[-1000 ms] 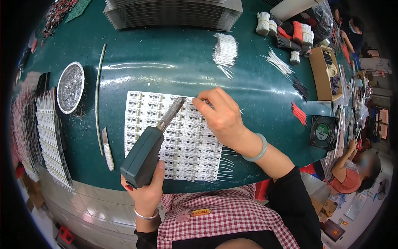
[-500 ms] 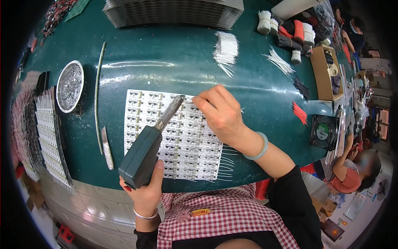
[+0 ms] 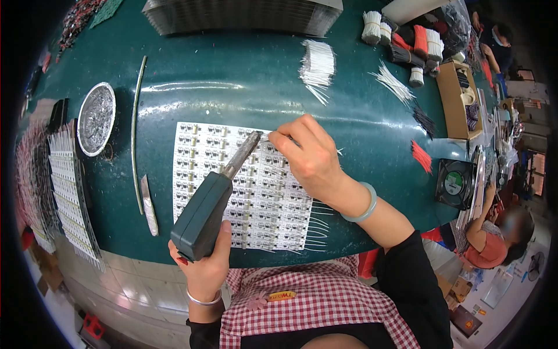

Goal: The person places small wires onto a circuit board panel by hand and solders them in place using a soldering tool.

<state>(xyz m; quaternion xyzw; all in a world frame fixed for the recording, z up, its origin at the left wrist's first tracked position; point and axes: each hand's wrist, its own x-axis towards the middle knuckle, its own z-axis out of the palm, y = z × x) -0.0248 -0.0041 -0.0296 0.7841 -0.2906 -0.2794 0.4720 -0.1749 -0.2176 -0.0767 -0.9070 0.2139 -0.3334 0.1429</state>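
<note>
My left hand [image 3: 207,264] is wrapped round the handle of a dark green soldering gun [image 3: 201,216]. Its metal tip points up and right, at the upper part of a white sheet of small circuit boards [image 3: 240,230]. Just right of the tip, my right hand [image 3: 308,154] pinches a thin white wire [image 3: 265,138] over the sheet's top edge. White wires stick out from the sheet's lower right side. A pile of loose white wires [image 3: 317,63] lies beyond my right hand.
At the left are a bowl of metal scraps [image 3: 97,119], a long rod [image 3: 137,134], a knife [image 3: 149,206] and wired boards [image 3: 70,186]. A metal rack [image 3: 244,16] stands at the back. Wire bundles, a cardboard box [image 3: 453,102] and a fan [image 3: 454,180] are at the right, with two people beyond.
The soldering gun's body has shifted slightly, while its tip stays close to my right fingertips. Both hands keep their grips. The view has moved a little.
</note>
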